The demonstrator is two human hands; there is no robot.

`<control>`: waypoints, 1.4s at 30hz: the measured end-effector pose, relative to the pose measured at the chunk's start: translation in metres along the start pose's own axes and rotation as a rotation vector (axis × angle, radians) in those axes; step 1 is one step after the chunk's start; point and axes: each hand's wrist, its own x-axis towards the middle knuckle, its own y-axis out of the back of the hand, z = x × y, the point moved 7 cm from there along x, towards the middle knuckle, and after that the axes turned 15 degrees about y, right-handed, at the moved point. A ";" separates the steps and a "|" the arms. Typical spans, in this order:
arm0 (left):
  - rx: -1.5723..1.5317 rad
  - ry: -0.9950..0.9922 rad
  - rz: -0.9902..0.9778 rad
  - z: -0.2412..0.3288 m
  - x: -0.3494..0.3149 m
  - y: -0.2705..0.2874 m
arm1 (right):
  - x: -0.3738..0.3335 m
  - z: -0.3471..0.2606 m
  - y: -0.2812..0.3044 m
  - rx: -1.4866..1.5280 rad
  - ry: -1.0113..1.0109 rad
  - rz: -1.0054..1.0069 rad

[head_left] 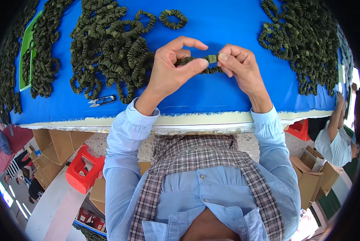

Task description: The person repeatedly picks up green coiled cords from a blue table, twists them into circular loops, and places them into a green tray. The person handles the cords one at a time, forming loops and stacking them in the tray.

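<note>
Dark green ruched fabric ring [213, 70] is up between my two bare hands, just above the front part of the blue sheet-covered table [228, 98]. Ring is drawn out into a flattened loop; its long axis runs left-right, roughly parallel to the table's front edge, across my body. One end points into my left palm, the other toward my right fingertips. Smooth flat paler green fabric band [212, 58] sits on the upper strand near the right end, facing up toward me.

My right hand [242, 68] is closed in a pinch, thumb on top, at the ring's right end, right beside the band. My left hand [168, 68] holds the left part: thumb lies along it pointing right, index finger arched up and apart from it. Lower left fingers mostly hidden, can't tell their exact hold.

Heap of dark green ruched rings [111, 48] left of my left hand; small metal thread snips with black handle [102, 100] near its lower edge, blades pointing left. Second heap of the same rings [314, 44] well off right.
</note>
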 end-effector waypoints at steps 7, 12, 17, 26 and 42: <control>0.210 -0.243 0.189 0.001 -0.007 -0.006 | -0.003 0.009 -0.012 -0.042 0.036 -0.080; 0.187 -0.179 0.215 0.002 -0.007 -0.001 | -0.001 0.000 -0.003 -0.022 0.054 0.014; 0.068 -0.083 0.115 -0.003 -0.003 0.003 | -0.001 -0.002 0.018 0.020 0.027 0.156; 0.089 -0.095 -0.043 -0.004 -0.003 -0.006 | -0.001 0.000 0.001 -0.131 -0.038 -0.015; 0.202 -0.225 0.020 0.002 -0.007 -0.009 | -0.002 -0.005 0.006 -0.043 0.082 0.019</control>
